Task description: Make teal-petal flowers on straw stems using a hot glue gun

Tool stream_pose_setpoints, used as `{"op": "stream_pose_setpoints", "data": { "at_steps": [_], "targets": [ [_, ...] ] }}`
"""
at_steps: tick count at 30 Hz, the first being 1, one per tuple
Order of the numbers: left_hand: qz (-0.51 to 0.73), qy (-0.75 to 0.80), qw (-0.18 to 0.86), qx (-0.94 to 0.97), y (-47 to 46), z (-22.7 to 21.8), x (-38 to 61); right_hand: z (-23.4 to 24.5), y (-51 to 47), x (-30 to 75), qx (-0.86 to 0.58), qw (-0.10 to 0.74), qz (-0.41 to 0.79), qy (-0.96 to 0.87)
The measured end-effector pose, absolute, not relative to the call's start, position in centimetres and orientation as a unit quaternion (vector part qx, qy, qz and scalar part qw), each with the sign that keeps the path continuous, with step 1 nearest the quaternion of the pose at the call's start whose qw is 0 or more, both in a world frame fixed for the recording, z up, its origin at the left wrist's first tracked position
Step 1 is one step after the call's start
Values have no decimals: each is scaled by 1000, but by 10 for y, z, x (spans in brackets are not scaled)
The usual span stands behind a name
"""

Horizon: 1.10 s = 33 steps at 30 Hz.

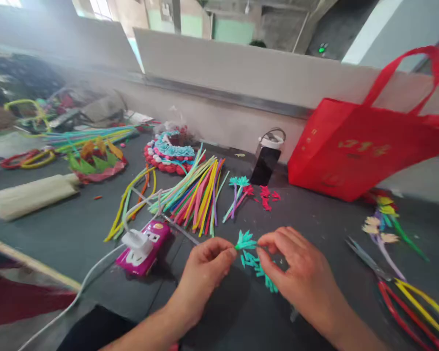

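At a dark worktable point(314, 217), the left hand point(205, 278) pinches a turquoise flower point(245, 240) by its base, right hand point(302, 273) fingertips at its petals, grip unclear; loose turquoise pieces point(259, 271) apparently await use, while stemmed flowers point(240, 182) beyond look finished.

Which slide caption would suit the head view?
Left hand pinching a teal fringed flower, right hand at its tip, near a fanned bundle of multicoloured fuzzy stems on a dark grey table.

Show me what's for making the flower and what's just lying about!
Probably for the job:
teal flower, between left hand and right hand
loose teal pieces
coloured sticks
scissors

Probably just lying about:
red bag
purple power strip
cream roll
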<state>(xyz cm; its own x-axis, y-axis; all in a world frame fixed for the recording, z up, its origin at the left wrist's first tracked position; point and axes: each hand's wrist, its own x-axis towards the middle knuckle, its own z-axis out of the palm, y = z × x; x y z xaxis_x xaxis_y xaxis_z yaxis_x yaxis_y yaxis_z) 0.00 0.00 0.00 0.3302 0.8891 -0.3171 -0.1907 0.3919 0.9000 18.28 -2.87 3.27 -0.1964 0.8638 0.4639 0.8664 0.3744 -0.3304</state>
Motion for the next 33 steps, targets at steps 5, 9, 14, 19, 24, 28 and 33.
{"op": "stream_pose_setpoints", "data": {
  "at_steps": [5,9,14,19,24,28,33],
  "targets": [
    [382,440,711,393,1,-1,-2,42,-29,183,-567,322,26,-758],
    [381,433,716,394,1,-3,-2,57,-33,188,-592,353,83,-720],
    [388,432,721,378,1,-3,-2,67,-38,202,-630,387,152,-656],
    [395,423,734,355,2,-2,-1,57,-32,209,-602,498,227,-582],
    [399,408,750,334,4,-3,-3,46,-20,206,-549,595,308,-499],
    [408,395,761,314,4,0,-3,56,-15,205,-480,665,439,-367],
    [405,379,773,307,3,2,-3,66,-11,208,-390,665,575,-274]
  ]
}}
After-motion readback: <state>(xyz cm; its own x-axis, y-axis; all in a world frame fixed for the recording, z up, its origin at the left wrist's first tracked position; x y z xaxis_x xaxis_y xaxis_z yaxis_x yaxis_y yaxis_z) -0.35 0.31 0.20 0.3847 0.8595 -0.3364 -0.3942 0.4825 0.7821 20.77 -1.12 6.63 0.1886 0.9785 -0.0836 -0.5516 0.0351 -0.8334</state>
